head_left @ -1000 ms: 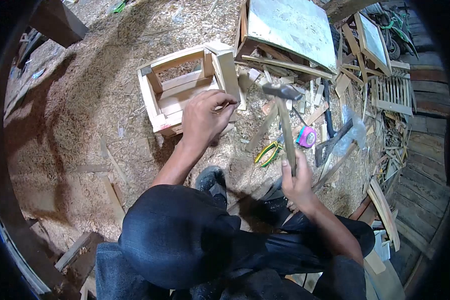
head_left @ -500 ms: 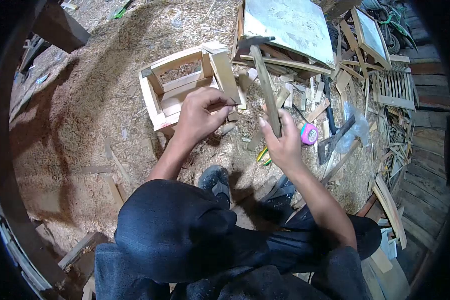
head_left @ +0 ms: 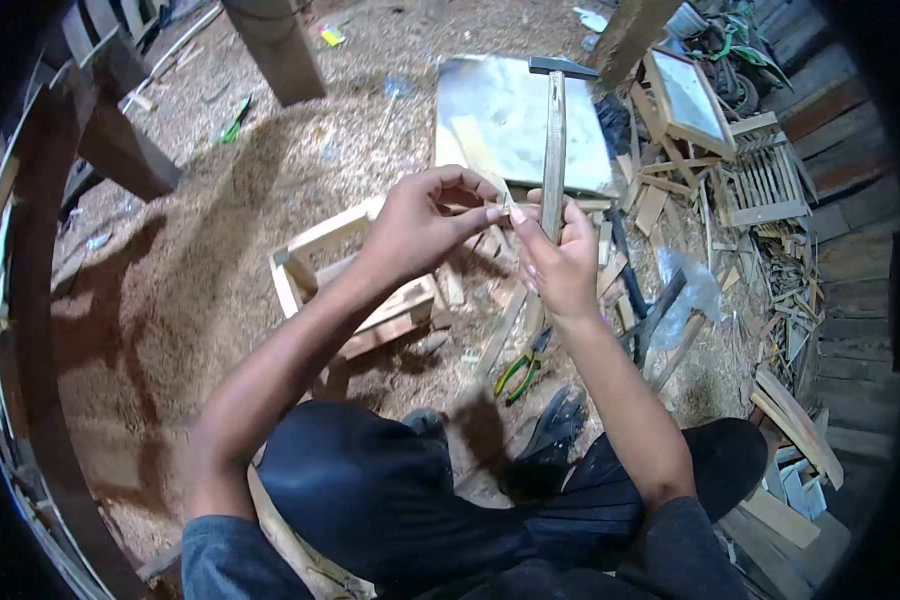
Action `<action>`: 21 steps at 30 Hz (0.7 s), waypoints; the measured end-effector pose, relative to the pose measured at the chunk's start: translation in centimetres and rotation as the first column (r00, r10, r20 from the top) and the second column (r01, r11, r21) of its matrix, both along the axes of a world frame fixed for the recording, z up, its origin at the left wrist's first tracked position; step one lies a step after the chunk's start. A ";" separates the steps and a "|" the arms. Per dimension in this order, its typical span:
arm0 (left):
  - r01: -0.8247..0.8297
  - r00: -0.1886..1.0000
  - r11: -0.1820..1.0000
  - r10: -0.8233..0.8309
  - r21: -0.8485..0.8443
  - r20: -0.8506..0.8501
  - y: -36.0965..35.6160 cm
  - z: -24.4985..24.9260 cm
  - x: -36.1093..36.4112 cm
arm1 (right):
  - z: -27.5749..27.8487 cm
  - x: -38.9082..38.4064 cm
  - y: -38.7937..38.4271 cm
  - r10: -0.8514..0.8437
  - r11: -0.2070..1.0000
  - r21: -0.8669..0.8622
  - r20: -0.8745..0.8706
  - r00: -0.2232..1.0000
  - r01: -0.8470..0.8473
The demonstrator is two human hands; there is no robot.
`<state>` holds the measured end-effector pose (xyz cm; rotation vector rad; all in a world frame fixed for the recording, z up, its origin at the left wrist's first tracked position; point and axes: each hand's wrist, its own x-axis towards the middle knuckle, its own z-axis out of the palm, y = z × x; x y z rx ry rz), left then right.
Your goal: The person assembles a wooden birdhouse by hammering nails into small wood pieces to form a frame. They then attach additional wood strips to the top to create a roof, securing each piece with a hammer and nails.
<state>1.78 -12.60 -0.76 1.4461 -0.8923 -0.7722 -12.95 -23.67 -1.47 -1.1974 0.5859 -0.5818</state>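
My right hand [head_left: 562,262] is wrapped round the wooden handle of a hammer [head_left: 555,135], held upright with its dark metal head at the top. My left hand [head_left: 420,222] is closed in a pinch, its fingertips meeting my right thumb. Between these fingertips is a small thin piece that looks like a nail [head_left: 505,207], partly covered by them. Below and behind my left forearm stands a wooden box frame [head_left: 288,285], partly hidden by that arm. Pliers [head_left: 517,378] with green and yellow handles lie on the ground below my right hand.
A white-topped wooden piece [head_left: 510,125] lies ahead among wood offcuts. To the right are a clear plastic bag [head_left: 692,300], a dark saw-like tool [head_left: 660,312] and a slatted wooden piece [head_left: 760,190]. Posts [head_left: 280,55] stand at the back left. Shavings cover the ground.
Both hands have come together higher up, the left moving right to meet the right thumb. The hammer is now more upright. The view has shifted, and the pink tape measure is no longer visible.
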 end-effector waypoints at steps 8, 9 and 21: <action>-0.124 0.922 0.952 0.006 0.281 0.387 -11.9 -4.9 3.2 | -9.0 4.8 -11.5 -0.276 0.868 -0.455 -0.105 0.956 0.200; -0.213 0.845 0.949 0.061 0.230 0.531 -12.6 -6.8 3.1 | -9.6 5.1 -11.8 -0.300 0.869 -0.452 -0.153 0.942 0.203; -0.363 0.809 0.926 0.258 0.104 0.527 -15.2 -11.1 1.6 | -10.3 4.8 -15.1 -0.220 0.925 -0.379 -0.477 0.851 0.027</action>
